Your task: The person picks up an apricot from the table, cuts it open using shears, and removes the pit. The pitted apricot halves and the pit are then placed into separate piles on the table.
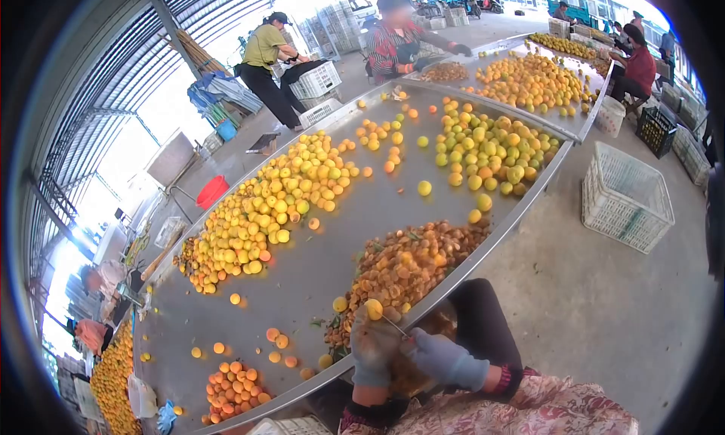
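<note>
My left hand [371, 353], in a grey glove, is closed around a yellow apricot [374, 309] at the near edge of the metal table [317, 276]. Beside it, my right hand [449, 359], in a grey-blue glove, grips a thin metal blade [394, 326] that points toward the apricot; its handle is hidden in the fingers. Just beyond both hands lies a heap of brownish-orange fruit pieces or pits [411, 261]. A small pile of orange apricots [234, 390] sits to the left.
A long heap of yellow apricots [279, 193] and a greener pile [495, 148] lie farther up the table. A white crate [627, 197] stands on the floor at right. A red bucket [212, 192] is beyond the far edge. Several other people work around the tables.
</note>
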{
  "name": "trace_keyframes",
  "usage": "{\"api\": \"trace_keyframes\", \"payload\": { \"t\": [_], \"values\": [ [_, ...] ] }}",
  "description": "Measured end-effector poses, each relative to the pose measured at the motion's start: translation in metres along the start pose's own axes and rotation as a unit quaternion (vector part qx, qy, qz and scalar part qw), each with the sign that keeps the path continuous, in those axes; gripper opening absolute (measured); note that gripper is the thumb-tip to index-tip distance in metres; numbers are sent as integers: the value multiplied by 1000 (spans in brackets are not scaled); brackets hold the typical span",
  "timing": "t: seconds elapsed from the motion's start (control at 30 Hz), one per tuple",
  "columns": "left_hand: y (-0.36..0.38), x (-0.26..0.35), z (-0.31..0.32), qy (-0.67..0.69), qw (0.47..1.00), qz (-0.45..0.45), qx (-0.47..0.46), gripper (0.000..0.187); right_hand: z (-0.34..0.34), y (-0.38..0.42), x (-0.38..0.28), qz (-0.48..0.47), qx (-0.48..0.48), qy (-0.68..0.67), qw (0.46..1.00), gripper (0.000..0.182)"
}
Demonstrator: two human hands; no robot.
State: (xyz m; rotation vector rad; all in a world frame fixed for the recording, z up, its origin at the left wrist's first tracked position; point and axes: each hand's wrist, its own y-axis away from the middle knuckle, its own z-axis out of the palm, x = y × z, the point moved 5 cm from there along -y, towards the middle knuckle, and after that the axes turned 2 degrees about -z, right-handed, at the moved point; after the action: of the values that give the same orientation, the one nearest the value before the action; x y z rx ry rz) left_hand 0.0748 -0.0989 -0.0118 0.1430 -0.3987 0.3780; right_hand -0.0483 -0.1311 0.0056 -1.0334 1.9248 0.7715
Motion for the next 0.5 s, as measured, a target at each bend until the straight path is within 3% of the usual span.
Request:
{"api": "trace_keyframes", "payload": {
  "t": [0.07,0.17,0.23,0.27,0.3,0.37,0.43,0.5],
  "values": [
    [1,-8,-8,53,999,4,-12,33,3,2,-1,0,16,-17,1000,39],
    [4,-12,7,-43,999,30,-12,36,22,-5,28,29,31,13,999,38],
    [7,-13,8,-96,995,21,-32,42,67,-36,89,-134,122,72,981,36],
    [-1,-11,14,-101,992,33,-64,42,35,-29,59,-75,91,71,991,37],
    [-3,-14,9,-78,996,11,-37,44,13,-11,31,-9,55,63,996,37],
    [-4,-16,5,-55,998,-16,5,45,31,-29,67,-57,102,100,988,35],
    [-2,-14,-10,-78,994,-17,79,41,30,-24,66,-83,71,95,989,32],
    [0,-12,-32,-59,994,-35,87,37,20,-17,56,-63,60,87,992,28]
  ]
}}
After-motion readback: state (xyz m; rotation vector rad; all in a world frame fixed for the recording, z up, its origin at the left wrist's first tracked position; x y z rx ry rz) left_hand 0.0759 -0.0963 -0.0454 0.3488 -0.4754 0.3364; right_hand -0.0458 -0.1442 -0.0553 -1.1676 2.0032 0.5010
